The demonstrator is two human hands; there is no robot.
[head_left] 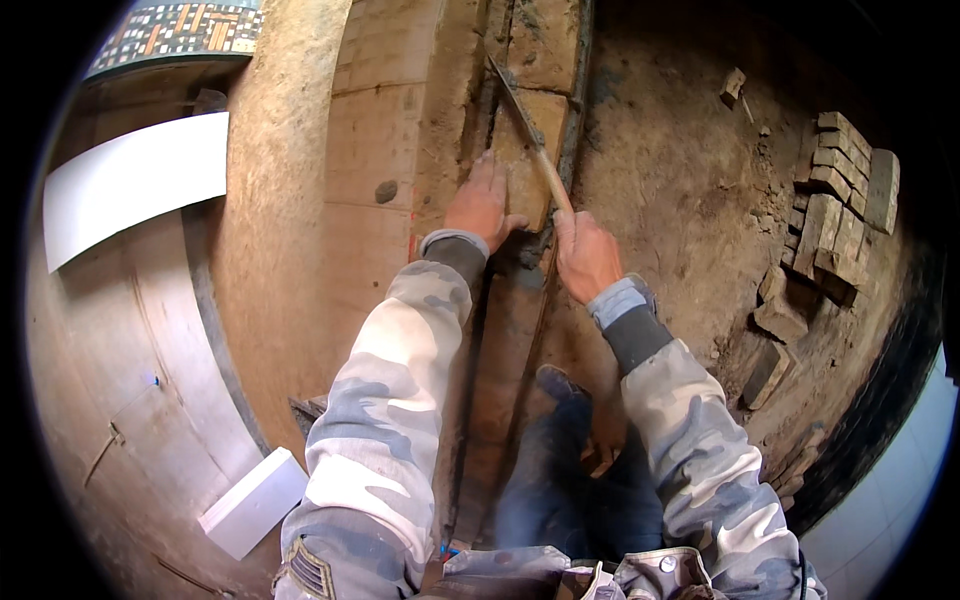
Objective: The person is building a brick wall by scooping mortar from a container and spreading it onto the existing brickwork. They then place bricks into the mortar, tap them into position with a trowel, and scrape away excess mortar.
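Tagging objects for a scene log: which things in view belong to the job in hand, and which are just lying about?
In the job:
wooden-handled tool, gripped by the right hand
brick row, with the left hand at it
grey mortar, seemingly

Lying about:
white sheet
white block
dark lump
piled bricks, possibly spare stock

From my remote post I see the brick row (542, 55) running down from top centre. My left hand (478, 205) is at its left edge; the trowel (530, 130) slants up-left over it from my right hand (588, 255). A brick stack (840, 170) stands on the ground (660, 180) at right, above a loose brick (768, 375). A sheet (140, 180) sits upper left, a block (255, 500) lower left.
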